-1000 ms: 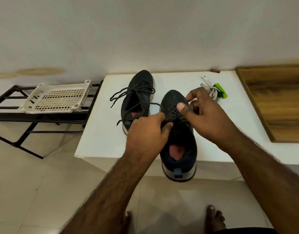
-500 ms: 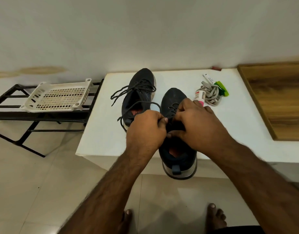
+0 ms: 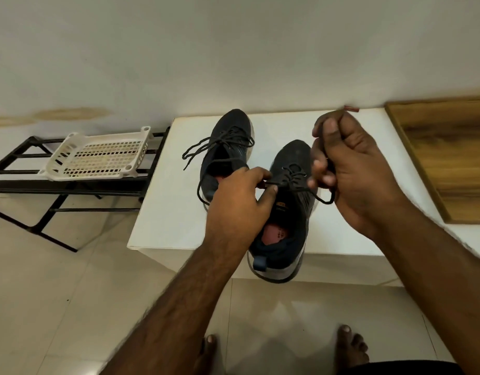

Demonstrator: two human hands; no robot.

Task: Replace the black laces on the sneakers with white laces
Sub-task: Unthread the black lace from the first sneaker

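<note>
head view: near sneaker (image 3: 284, 212) overhangs the counter (image 3: 168, 212) edge at six o'clock. our left hand (image 3: 238, 201) pinches its black lace (image 3: 293, 180); our right hand (image 3: 352, 169), at two o'clock, grips the other end. the lace looks soft, light; we'd hold near eyelets.

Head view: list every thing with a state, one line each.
Near sneaker: black lace partly loosened, still threaded.
Far sneaker: black lace untied, ends loose, still threaded.
Left hand: pinches the near sneaker's lace.
Right hand: grips the lace's other end, raised.
White basket: upright on the black rack.
</note>
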